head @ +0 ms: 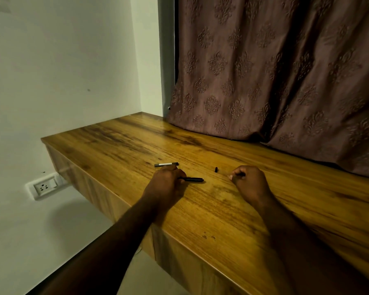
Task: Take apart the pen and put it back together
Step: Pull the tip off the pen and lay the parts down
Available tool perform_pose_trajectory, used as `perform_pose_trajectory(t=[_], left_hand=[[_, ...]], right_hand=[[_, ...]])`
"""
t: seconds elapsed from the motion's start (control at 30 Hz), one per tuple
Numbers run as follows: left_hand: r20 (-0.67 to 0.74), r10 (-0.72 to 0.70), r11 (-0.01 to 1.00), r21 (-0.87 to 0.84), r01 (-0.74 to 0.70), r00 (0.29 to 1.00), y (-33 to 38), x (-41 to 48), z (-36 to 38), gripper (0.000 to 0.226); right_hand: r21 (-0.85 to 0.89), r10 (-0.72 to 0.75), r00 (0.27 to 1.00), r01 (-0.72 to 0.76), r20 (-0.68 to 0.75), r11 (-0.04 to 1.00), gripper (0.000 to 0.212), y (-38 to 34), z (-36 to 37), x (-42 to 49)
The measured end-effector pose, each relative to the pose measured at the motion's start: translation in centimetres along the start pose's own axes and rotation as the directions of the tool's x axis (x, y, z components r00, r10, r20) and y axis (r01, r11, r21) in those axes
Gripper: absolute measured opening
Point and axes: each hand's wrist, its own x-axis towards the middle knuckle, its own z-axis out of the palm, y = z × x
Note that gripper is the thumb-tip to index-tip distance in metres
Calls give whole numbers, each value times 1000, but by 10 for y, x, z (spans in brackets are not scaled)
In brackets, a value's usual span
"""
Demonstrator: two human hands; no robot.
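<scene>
Pen parts lie spread on the wooden desk (222, 209). A black barrel piece with a white band (166, 164) rests just beyond my left hand (167, 184). That hand is closed on one end of a slim black pen piece (193, 179), which sticks out to the right, flat on the wood. A tiny black cap-like part (216, 169) sits alone between the hands. My right hand (248, 180) is curled into a loose fist on the desk; a thin pale sliver shows at its fingertips, too small to identify.
A brown patterned curtain (275, 77) hangs along the back of the desk and drapes onto it. A white wall with a socket plate (45, 186) stands to the left. The desk's near edge runs diagonally under my forearms.
</scene>
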Motion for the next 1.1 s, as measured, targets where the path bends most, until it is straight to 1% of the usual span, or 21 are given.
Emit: perform_pose_trajectory(t=[0.1, 0.23, 0.37, 0.5, 0.63, 0.73, 0.8, 0.9, 0.97, 1.03, 1.1], left_hand=[[26, -14, 1000, 5, 14, 1000, 1, 1, -1, 17], [83, -50, 999, -13, 51, 995, 2, 1, -2, 24], [113, -52, 998, -12, 54, 992, 5, 2, -4, 25], [166, -28, 998, -43, 35, 986, 4, 1, -6, 38], [148, -5, 1000, -18, 8, 989, 7, 2, -9, 27], [140, 24, 1000, -12, -23, 990, 8, 1, -9, 32], [138, 18, 1000, -8, -17, 990, 7, 1, -8, 28], [139, -8, 999, -32, 13, 990, 4, 2, -4, 26], [143, -67, 996, -41, 73, 987, 2, 1, -2, 27], [109, -104, 994, -19, 107, 989, 2, 2, -2, 32], [63, -107, 993, -33, 109, 992, 6, 2, -2, 29]], right_hand=[[-15, -21, 999, 21, 29, 1000, 14, -1, 3, 1], [-50, -14, 999, 17, 50, 999, 5, -2, 8, 5], [-69, -10, 999, 13, 50, 997, 3, -2, 9, 7], [-58, -5, 997, 9, 72, 998, 3, 0, 8, 8], [-44, -6, 996, 11, 92, 999, 5, 3, 8, 10], [-9, 8, 997, -7, 73, 1000, 8, 5, 7, 10], [25, 20, 999, -22, 47, 999, 11, 5, 6, 10], [94, 25, 999, -22, -28, 995, 12, 4, 5, 9], [151, 21, 997, -11, -68, 989, 12, 2, 4, 7], [182, 2, 998, 9, -63, 983, 12, -1, 3, 4], [173, -21, 999, 28, -45, 984, 10, -3, 3, 3]])
